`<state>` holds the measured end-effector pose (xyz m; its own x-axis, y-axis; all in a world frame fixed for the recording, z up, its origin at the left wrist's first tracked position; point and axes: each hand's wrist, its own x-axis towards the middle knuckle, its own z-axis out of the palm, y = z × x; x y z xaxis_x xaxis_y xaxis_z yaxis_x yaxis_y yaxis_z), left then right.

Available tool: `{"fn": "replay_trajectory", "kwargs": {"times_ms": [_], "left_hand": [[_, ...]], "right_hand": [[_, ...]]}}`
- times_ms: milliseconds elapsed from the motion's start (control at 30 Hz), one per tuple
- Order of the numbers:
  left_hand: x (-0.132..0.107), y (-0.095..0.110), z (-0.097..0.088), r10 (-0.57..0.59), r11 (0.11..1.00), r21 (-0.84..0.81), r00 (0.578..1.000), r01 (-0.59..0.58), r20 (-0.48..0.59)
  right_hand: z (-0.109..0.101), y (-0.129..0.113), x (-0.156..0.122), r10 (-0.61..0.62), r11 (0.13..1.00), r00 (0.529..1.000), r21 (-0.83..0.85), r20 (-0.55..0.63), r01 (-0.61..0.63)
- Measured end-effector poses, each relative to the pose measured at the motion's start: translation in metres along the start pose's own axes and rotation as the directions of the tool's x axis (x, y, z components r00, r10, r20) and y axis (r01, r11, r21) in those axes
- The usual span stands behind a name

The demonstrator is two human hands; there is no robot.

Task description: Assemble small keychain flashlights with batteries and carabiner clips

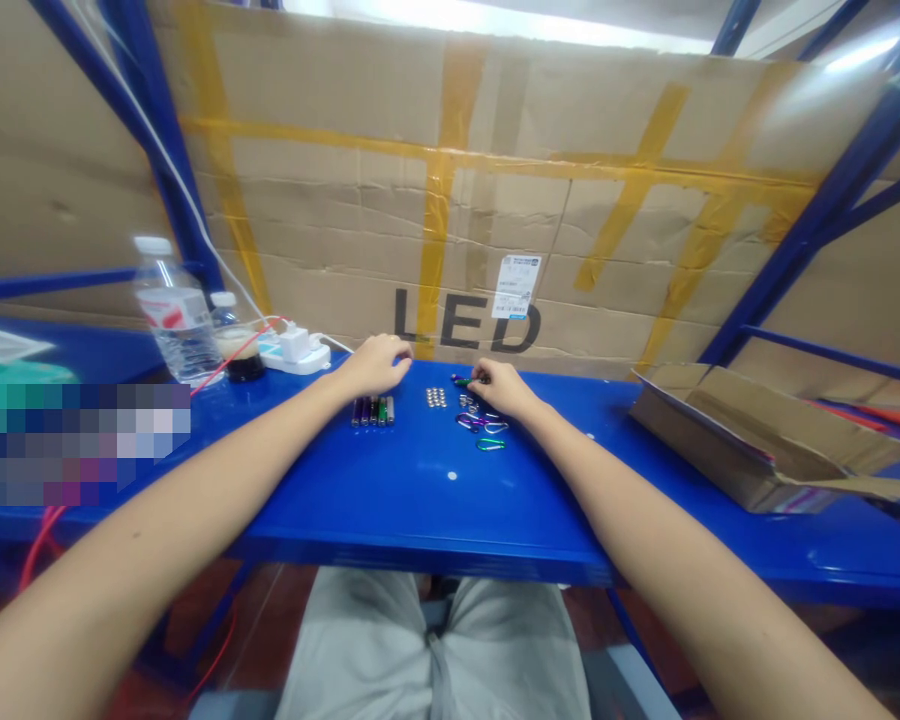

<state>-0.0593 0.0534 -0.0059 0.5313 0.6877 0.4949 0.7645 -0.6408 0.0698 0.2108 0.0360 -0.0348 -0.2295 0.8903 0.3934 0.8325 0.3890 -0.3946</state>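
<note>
On the blue table (pixel 435 500), my left hand (pixel 379 362) rests palm down with curled fingers just behind a row of small coloured cylinders (pixel 372 410). My right hand (pixel 501 385) pinches a small green and purple piece (pixel 461 381) at its fingertips. A cluster of small silver round parts (pixel 436 397) lies between the hands. Several coloured carabiner clips (pixel 484 426) lie under and in front of the right hand; one green clip (pixel 490 444) lies nearest me.
A clear water bottle (pixel 176 315) and a dark jar (pixel 240 345) stand at the left, beside a white power strip (pixel 294 350) with a red cable. An open cardboard box (pixel 765 435) lies at the right. A cardboard wall marked LED (pixel 465 320) backs the table.
</note>
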Motion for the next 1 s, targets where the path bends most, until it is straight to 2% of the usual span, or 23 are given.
{"fn": "replay_trajectory", "kwargs": {"times_ms": [167,400,633,833,1000], "left_hand": [[0.001,0.001,-0.002,-0.024,1.000,-0.011,1.000,0.023,-0.020],[0.001,-0.002,-0.004,-0.043,0.999,-0.026,0.998,0.042,-0.051],[0.002,-0.005,-0.005,-0.058,0.998,-0.010,0.996,0.057,-0.066],[0.002,-0.010,-0.007,-0.088,0.996,0.004,0.994,0.089,-0.070],[0.002,-0.016,-0.008,-0.118,0.993,0.022,0.990,0.120,-0.074]], "right_hand": [[0.001,0.000,0.003,-0.019,0.996,0.998,-0.083,0.052,0.023],[0.007,0.009,0.008,-0.035,0.984,0.999,-0.172,0.005,0.035],[0.007,0.012,0.013,0.103,0.994,0.993,-0.031,0.064,-0.101],[0.011,0.016,0.035,0.066,0.996,0.991,0.046,0.120,-0.072],[0.018,0.006,0.059,0.022,0.996,0.980,0.082,0.195,-0.039]]}}
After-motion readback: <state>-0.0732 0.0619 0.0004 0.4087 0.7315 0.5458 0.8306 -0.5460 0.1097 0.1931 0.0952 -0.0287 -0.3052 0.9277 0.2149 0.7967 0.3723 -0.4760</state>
